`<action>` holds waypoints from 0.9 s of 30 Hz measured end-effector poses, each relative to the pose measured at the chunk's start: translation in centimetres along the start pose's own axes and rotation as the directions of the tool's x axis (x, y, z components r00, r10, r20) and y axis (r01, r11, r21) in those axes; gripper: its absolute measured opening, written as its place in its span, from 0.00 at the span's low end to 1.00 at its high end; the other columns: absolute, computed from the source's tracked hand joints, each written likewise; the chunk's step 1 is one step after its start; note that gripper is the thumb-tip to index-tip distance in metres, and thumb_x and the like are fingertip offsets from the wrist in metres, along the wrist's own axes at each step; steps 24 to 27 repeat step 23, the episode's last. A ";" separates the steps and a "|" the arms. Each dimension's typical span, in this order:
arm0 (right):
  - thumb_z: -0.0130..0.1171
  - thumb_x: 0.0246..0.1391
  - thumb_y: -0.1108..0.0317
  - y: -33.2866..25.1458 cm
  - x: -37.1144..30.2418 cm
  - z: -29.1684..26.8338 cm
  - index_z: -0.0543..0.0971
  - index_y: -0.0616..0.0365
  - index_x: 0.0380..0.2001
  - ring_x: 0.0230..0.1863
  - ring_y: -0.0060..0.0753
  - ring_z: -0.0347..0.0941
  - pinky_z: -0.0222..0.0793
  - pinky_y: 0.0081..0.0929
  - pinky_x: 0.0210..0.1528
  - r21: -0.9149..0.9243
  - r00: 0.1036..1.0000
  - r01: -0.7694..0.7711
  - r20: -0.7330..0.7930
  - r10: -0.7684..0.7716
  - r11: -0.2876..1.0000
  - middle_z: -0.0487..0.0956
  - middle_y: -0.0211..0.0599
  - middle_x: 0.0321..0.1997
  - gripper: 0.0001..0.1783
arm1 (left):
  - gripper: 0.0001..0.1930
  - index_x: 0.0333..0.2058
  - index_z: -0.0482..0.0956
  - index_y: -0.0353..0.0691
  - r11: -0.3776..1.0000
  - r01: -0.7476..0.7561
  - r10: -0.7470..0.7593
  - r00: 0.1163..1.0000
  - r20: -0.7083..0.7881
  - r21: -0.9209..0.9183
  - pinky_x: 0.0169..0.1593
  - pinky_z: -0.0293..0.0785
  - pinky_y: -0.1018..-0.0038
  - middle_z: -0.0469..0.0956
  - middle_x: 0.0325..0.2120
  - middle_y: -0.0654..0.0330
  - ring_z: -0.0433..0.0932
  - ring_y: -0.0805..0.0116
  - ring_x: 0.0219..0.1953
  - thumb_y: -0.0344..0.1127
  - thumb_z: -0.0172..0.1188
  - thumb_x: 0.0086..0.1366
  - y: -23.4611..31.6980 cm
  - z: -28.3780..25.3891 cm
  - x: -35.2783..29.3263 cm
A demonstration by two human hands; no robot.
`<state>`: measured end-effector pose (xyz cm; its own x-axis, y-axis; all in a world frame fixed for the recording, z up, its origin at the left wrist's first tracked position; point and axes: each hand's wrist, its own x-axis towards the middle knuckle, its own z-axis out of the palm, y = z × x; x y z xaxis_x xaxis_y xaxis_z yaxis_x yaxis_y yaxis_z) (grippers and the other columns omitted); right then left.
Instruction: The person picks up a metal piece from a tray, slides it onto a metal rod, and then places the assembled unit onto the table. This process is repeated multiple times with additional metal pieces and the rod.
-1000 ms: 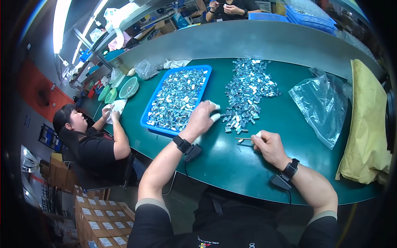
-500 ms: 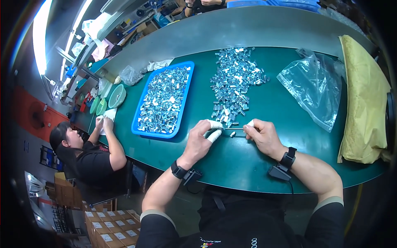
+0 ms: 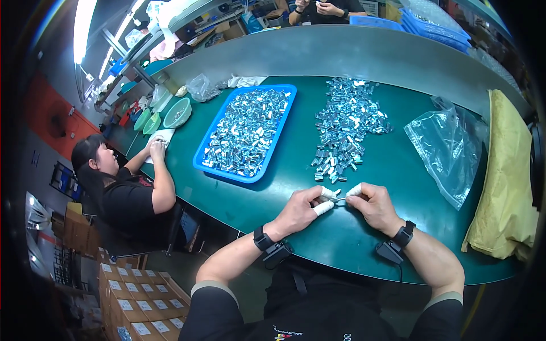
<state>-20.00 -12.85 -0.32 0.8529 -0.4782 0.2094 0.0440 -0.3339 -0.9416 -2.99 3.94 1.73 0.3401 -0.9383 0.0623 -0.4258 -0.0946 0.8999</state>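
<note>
My left hand (image 3: 302, 211) is closed in a pinch, its thumb and finger wrapped in white covers. Between its fingertips is a small silvery metal piece, mostly hidden. My right hand (image 3: 375, 209), also with a white-covered fingertip, pinches a thin metal rod (image 3: 341, 199) whose other end meets the left fingertips. Just beyond both hands lies a loose pile of small shiny metal pieces (image 3: 348, 122) on the green tabletop (image 3: 284, 219). Many similar pieces fill a blue tray (image 3: 252, 179) to the left of the pile.
A clear plastic bag (image 3: 446, 150) and a yellow padded wrap (image 3: 503, 176) lie at the right. Green bowls (image 3: 177, 113) stand at the far left, near a seated co-worker (image 3: 125, 182). A grey partition (image 3: 341, 54) runs along the back. Cardboard boxes (image 3: 142, 301) are stacked at lower left.
The view has shifted, so the table sits lower and further right. My right hand has come closer to my left, leaving less rod showing between them.
</note>
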 end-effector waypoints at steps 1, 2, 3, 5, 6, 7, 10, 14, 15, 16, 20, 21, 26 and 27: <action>0.65 0.61 0.68 0.0 -0.1 0.0 0.83 0.62 0.32 0.26 0.23 0.76 0.69 0.25 0.29 -0.014 0.999 -0.011 0.045 0.012 1.000 0.82 0.36 0.24 0.08 | 0.10 0.46 0.83 0.36 1.000 0.006 -0.006 1.000 0.011 0.003 0.38 0.76 0.76 0.84 0.34 0.63 0.78 0.78 0.31 0.29 0.67 0.66 0.1 0.2 -0.1; 0.65 0.61 0.68 -0.2 0.0 -0.1 0.83 0.62 0.32 0.26 0.23 0.76 0.69 0.25 0.29 -0.016 0.999 -0.009 0.047 0.010 1.000 0.82 0.36 0.24 0.08 | 0.10 0.46 0.83 0.36 1.000 0.010 -0.010 1.000 0.025 0.007 0.38 0.76 0.76 0.84 0.33 0.63 0.78 0.78 0.31 0.30 0.67 0.67 0.3 0.2 -0.1; 0.65 0.61 0.67 -0.5 -0.1 -0.1 0.83 0.62 0.31 0.26 0.23 0.76 0.69 0.26 0.29 -0.026 0.998 -0.025 0.059 0.026 0.999 0.82 0.36 0.24 0.09 | 0.10 0.46 0.83 0.36 1.000 0.009 -0.009 1.000 0.023 0.005 0.38 0.76 0.76 0.84 0.33 0.63 0.78 0.78 0.31 0.30 0.67 0.67 0.2 0.3 -0.1; 0.65 0.61 0.67 -0.8 -0.3 -0.2 0.83 0.62 0.30 0.25 0.25 0.76 0.69 0.26 0.28 -0.044 0.995 -0.058 0.079 0.062 0.997 0.82 0.36 0.24 0.09 | 0.10 0.46 0.83 0.35 1.000 0.010 -0.010 1.000 0.012 -0.013 0.39 0.76 0.77 0.84 0.34 0.63 0.78 0.79 0.33 0.29 0.67 0.67 0.1 0.6 0.0; 0.65 0.61 0.67 -0.7 -0.3 -0.2 0.83 0.62 0.30 0.25 0.25 0.76 0.69 0.26 0.28 -0.044 0.995 -0.061 0.078 0.064 0.997 0.82 0.36 0.24 0.09 | 0.10 0.46 0.83 0.35 1.000 0.012 -0.012 1.000 0.009 -0.022 0.40 0.76 0.77 0.84 0.35 0.63 0.79 0.79 0.34 0.29 0.67 0.67 0.0 0.7 0.0; 0.64 0.62 0.66 -0.6 -0.3 -0.2 0.82 0.61 0.29 0.25 0.25 0.76 0.68 0.26 0.28 -0.097 0.996 -0.034 0.082 0.042 0.995 0.82 0.35 0.23 0.10 | 0.10 0.46 0.83 0.35 1.000 0.013 -0.013 1.000 0.016 -0.023 0.40 0.76 0.77 0.84 0.35 0.63 0.79 0.79 0.34 0.29 0.67 0.67 -0.3 0.8 0.0; 0.63 0.63 0.65 -0.6 -0.1 -0.4 0.82 0.61 0.28 0.24 0.25 0.76 0.67 0.27 0.27 -0.200 0.997 -0.002 0.081 0.018 0.980 0.82 0.35 0.23 0.12 | 0.09 0.45 0.83 0.34 0.997 -0.022 0.021 1.000 -0.019 -0.071 0.43 0.77 0.77 0.85 0.37 0.63 0.80 0.79 0.37 0.29 0.66 0.68 -1.0 1.3 0.2; 0.62 0.64 0.64 -0.9 0.2 -0.2 0.81 0.61 0.27 0.23 0.22 0.74 0.65 0.27 0.26 -0.056 0.995 -0.088 0.032 0.090 0.995 0.80 0.32 0.22 0.13 | 0.08 0.44 0.83 0.34 0.975 -0.008 -0.002 0.999 -0.047 -0.221 0.45 0.77 0.77 0.84 0.38 0.64 0.80 0.79 0.38 0.27 0.66 0.68 -0.7 1.3 0.7; 0.62 0.64 0.64 -0.9 0.2 -0.2 0.81 0.61 0.28 0.24 0.20 0.73 0.65 0.25 0.26 -0.029 0.996 -0.087 0.033 0.088 0.996 0.80 0.31 0.22 0.13 | 0.08 0.44 0.83 0.34 0.975 -0.007 -0.001 0.999 -0.035 -0.222 0.45 0.77 0.77 0.84 0.38 0.64 0.80 0.79 0.38 0.27 0.66 0.68 -0.8 1.3 0.6; 0.62 0.65 0.64 -0.8 0.2 -0.2 0.81 0.61 0.29 0.24 0.18 0.72 0.64 0.24 0.26 -0.002 0.996 -0.084 0.034 0.084 0.996 0.80 0.30 0.23 0.13 | 0.08 0.44 0.83 0.35 0.978 -0.007 -0.003 0.999 -0.048 -0.207 0.45 0.77 0.77 0.84 0.38 0.64 0.81 0.78 0.39 0.28 0.66 0.68 -1.0 1.3 0.5; 0.61 0.66 0.63 0.3 0.2 -0.8 0.81 0.61 0.32 0.25 0.16 0.71 0.64 0.22 0.27 0.088 0.994 -0.096 -0.047 0.101 0.992 0.81 0.28 0.24 0.12 | 0.09 0.46 0.82 0.37 0.996 0.000 -0.010 0.994 -0.105 -0.094 0.46 0.78 0.76 0.85 0.39 0.64 0.81 0.77 0.40 0.29 0.66 0.68 -1.1 0.1 0.5; 0.61 0.66 0.63 0.4 0.2 -0.9 0.81 0.61 0.33 0.25 0.16 0.71 0.64 0.22 0.28 0.118 0.991 -0.101 -0.080 0.111 0.988 0.81 0.28 0.24 0.12 | 0.09 0.46 0.82 0.37 1.000 0.015 -0.018 0.989 -0.147 -0.019 0.46 0.78 0.76 0.85 0.40 0.64 0.81 0.76 0.41 0.30 0.66 0.69 -1.0 -0.8 0.5; 0.61 0.67 0.63 0.3 0.2 -0.8 0.81 0.61 0.33 0.25 0.16 0.71 0.64 0.21 0.28 0.123 0.991 -0.108 -0.065 0.117 0.986 0.81 0.28 0.24 0.12 | 0.10 0.47 0.82 0.38 0.998 0.035 -0.023 0.981 -0.193 0.060 0.47 0.78 0.76 0.85 0.40 0.64 0.82 0.76 0.41 0.31 0.66 0.69 -0.7 -2.0 0.2; 0.61 0.67 0.63 0.3 0.2 -0.8 0.81 0.61 0.33 0.25 0.16 0.71 0.64 0.21 0.28 0.123 0.991 -0.108 -0.065 0.117 0.986 0.81 0.28 0.24 0.12 | 0.10 0.47 0.82 0.38 0.998 0.035 -0.023 0.981 -0.193 0.060 0.47 0.78 0.76 0.85 0.40 0.64 0.82 0.76 0.41 0.31 0.66 0.69 -0.7 -2.0 0.2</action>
